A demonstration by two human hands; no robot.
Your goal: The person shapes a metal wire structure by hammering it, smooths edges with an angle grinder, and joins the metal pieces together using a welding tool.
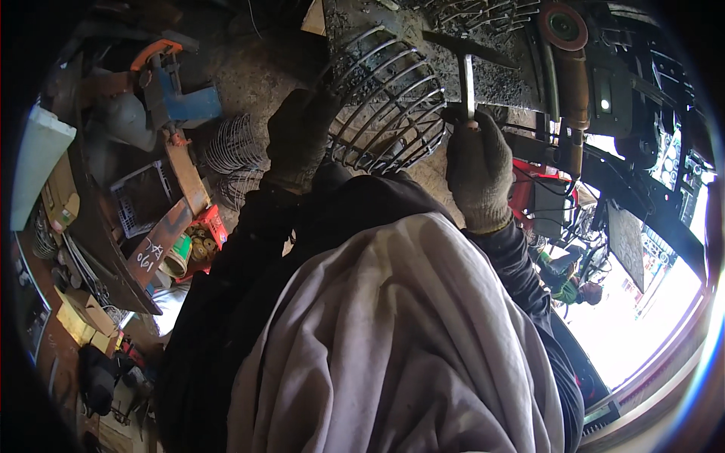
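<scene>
A curved cage of bent metal rods (414, 52) rests at the front edge of a dark metal workbench (498, 79), partly over the edge. My left hand (298, 136), in a dark work glove, is closed at the cage's left side; shadow hides its fingertips, though it appears to grip the rods. Just right of the cage, my right hand (481, 174) wears a grey knit glove and is wrapped round the pale handle of a hammer (469, 87). The hammer's long dark head lies across the handle's far end, over the bench.
An angle grinder (565, 34) with a round disc lies at the bench's right. More bent rods (491, 13) are at the back. Stacked wire pieces (236, 145) stand on the floor to the left, near a red crate (214, 226). Another person (578, 291) is far right.
</scene>
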